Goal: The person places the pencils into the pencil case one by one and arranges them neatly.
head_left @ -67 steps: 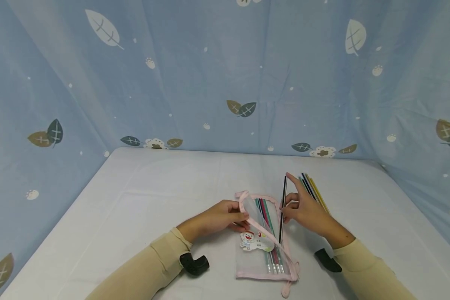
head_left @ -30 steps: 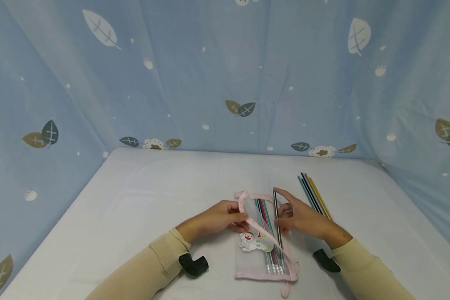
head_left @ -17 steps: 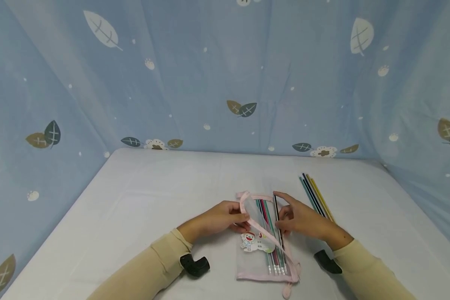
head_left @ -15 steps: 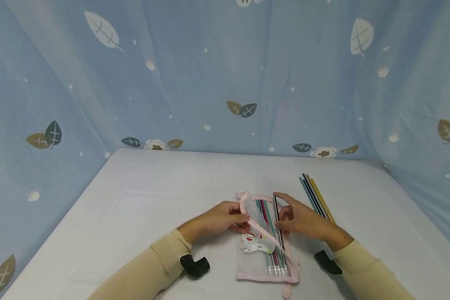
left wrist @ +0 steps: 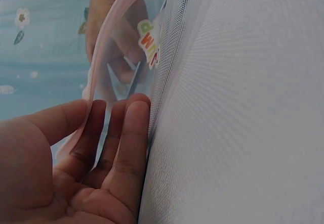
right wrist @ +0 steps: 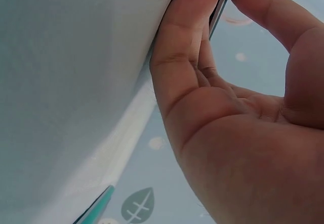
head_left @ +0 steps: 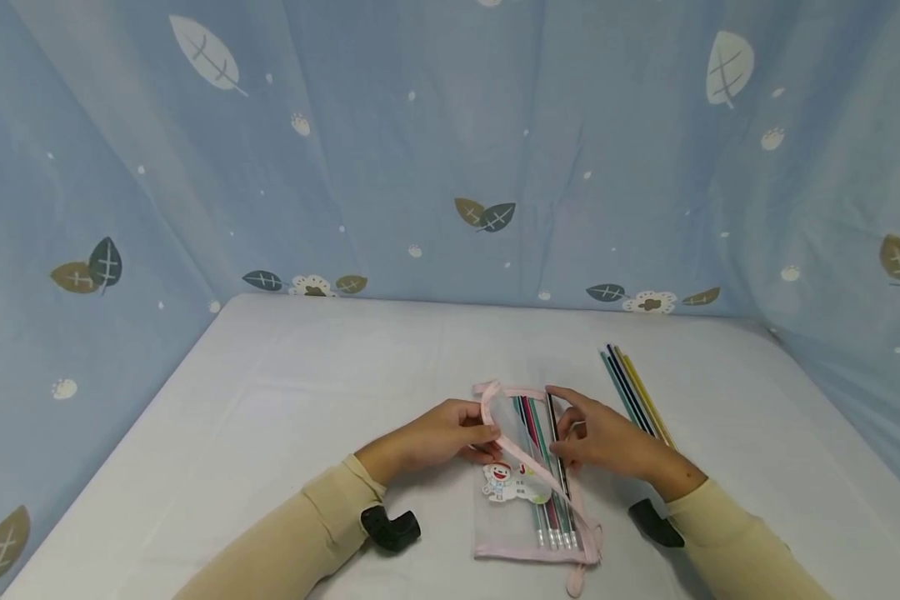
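Observation:
A clear mesh pencil case (head_left: pixel 498 529) with pink trim and a cartoon sticker lies on the white table. My left hand (head_left: pixel 444 435) pinches its pink-trimmed opening edge (left wrist: pixel 97 57) between thumb and fingers, keeping the mouth raised. Several pencils (head_left: pixel 528 421), teal, black and pink, lie inside with their eraser ends toward me. My right hand (head_left: pixel 607 437) pinches a black striped pencil (head_left: pixel 552 419), its index fingertip at the far end. Most of that pencil's length is inside the case, alongside the others.
Several loose pencils (head_left: pixel 628 385), teal, dark and yellow, lie right of the case, partly hidden behind the right hand and forearm. A pink zipper pull (head_left: pixel 574 579) hangs off the near right corner. Blue patterned cloth (head_left: pixel 390 167) surrounds the table (head_left: pixel 330 358).
My right hand has brought the black pencil left and toward me, down into the case beside the others. The left hand keeps its hold on the case edge.

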`<action>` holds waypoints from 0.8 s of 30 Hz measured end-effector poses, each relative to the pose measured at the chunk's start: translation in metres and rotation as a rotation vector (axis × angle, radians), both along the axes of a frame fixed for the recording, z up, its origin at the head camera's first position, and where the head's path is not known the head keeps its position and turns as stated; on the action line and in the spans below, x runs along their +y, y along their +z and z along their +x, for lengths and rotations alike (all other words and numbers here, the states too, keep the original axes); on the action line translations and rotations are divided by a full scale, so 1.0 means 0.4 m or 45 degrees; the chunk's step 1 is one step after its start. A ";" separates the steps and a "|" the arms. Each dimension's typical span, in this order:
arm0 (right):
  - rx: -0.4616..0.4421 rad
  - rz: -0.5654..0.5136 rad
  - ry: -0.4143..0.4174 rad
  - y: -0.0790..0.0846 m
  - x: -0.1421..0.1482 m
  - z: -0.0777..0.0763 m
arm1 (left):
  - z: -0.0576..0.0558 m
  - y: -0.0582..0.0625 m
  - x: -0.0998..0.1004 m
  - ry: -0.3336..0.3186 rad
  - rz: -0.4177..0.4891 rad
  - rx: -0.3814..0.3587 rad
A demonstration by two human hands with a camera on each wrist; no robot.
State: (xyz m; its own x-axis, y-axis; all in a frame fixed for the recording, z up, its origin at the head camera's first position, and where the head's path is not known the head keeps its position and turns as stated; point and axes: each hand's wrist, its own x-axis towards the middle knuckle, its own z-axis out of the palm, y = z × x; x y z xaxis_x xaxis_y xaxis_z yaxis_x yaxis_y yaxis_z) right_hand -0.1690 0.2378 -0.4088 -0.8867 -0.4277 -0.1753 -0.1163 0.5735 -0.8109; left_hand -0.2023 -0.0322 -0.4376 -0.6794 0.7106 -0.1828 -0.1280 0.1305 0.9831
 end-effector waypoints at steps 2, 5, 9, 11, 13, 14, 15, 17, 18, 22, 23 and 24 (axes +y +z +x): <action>0.020 0.025 -0.002 -0.001 -0.001 -0.002 | -0.001 0.001 0.000 -0.001 -0.003 0.010; 0.029 0.031 -0.004 -0.002 -0.003 -0.002 | -0.002 0.002 0.000 -0.004 -0.002 0.004; 0.050 0.035 0.002 -0.001 -0.007 0.000 | -0.002 0.003 0.000 -0.002 -0.003 -0.003; 0.075 0.055 0.007 -0.001 -0.009 0.001 | -0.002 0.004 0.000 0.001 -0.005 -0.003; 0.103 0.077 0.017 -0.002 -0.010 0.002 | -0.002 0.003 0.000 0.003 -0.003 0.001; 0.118 0.090 0.022 -0.003 -0.010 0.001 | -0.001 0.002 0.000 0.000 0.000 0.004; 0.126 0.093 0.029 -0.005 -0.011 0.001 | -0.001 0.001 0.000 0.000 0.001 0.001; 0.138 0.100 0.043 -0.006 -0.011 0.003 | 0.000 -0.001 0.000 -0.003 0.006 -0.011; 0.147 0.106 0.051 -0.007 -0.011 0.003 | 0.000 -0.001 0.000 -0.005 0.009 -0.013; 0.177 0.113 0.063 -0.008 -0.012 0.005 | -0.001 -0.002 0.000 -0.002 0.015 -0.020; 0.185 0.116 0.065 -0.008 -0.012 0.005 | -0.002 -0.003 0.000 -0.001 0.014 -0.018; 0.185 0.114 0.065 -0.008 -0.013 0.006 | -0.002 -0.003 -0.001 0.000 0.014 -0.015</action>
